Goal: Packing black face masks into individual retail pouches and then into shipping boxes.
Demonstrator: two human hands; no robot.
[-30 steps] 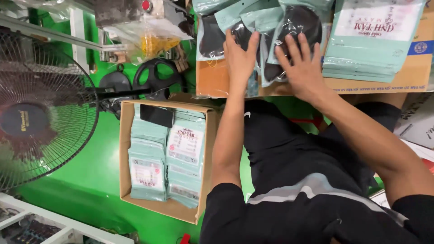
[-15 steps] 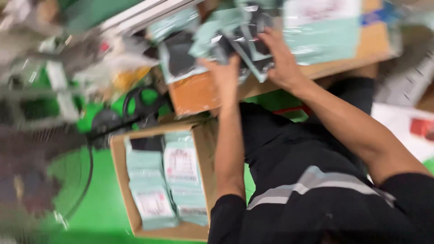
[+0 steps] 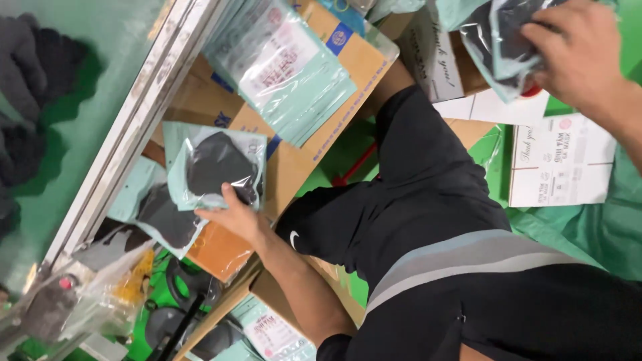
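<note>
The left hand (image 3: 231, 217) reaches forward, arm nearly straight, fingers (image 3: 231, 195) spread flat and pressing down. The right hand (image 3: 578, 50) is raised to the side (wrist bent), fingers curled in a pinching grip.

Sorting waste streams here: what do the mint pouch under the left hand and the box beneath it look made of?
The pouch looks like glossy plastic film: a clear, glare-streaked window shows dark contents. The box looks like matte brown corrugated cardboard, though no fluted edge shows. The left hand presses on the pouch.
</note>
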